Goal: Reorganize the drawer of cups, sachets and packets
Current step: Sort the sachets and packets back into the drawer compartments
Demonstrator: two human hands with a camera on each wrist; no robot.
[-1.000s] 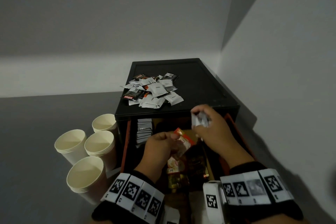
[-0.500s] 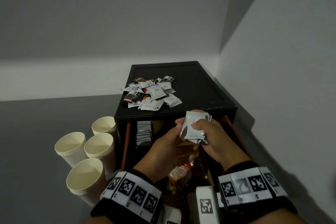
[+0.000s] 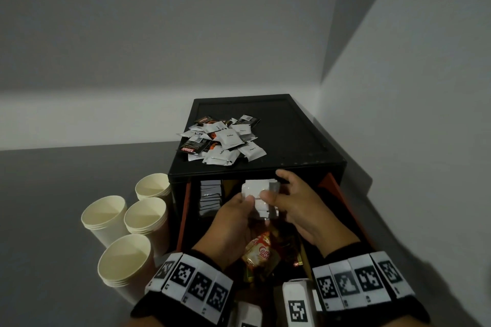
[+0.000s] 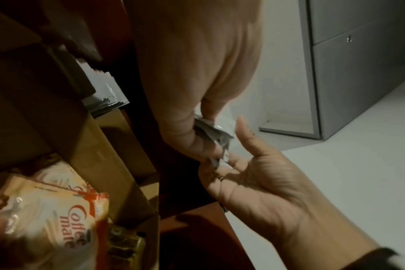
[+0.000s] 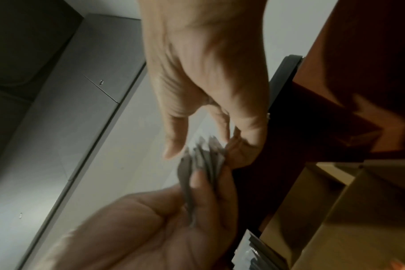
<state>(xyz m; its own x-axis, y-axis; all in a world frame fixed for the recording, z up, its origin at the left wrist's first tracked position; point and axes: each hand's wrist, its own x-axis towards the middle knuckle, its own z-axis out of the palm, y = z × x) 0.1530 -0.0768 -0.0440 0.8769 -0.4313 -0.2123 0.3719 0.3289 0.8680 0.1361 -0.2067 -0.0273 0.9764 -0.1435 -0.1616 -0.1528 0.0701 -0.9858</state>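
Both hands, the left hand (image 3: 233,218) and the right hand (image 3: 297,207), meet over the open drawer (image 3: 342,194) and block its middle. Four paper cups (image 3: 125,220) stand close against the left side of the cabinet. A heap of sachets (image 3: 223,141) covers the front left of the cabinet top (image 3: 292,127); its back and right part is free.

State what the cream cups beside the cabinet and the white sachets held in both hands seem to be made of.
Cream stacked cups: apparently matte paper, with thin nested rims. Small white sachets pinched between left hand and right hand: probably foil-lined plastic film; silvery, creased edges show at the wrist views.
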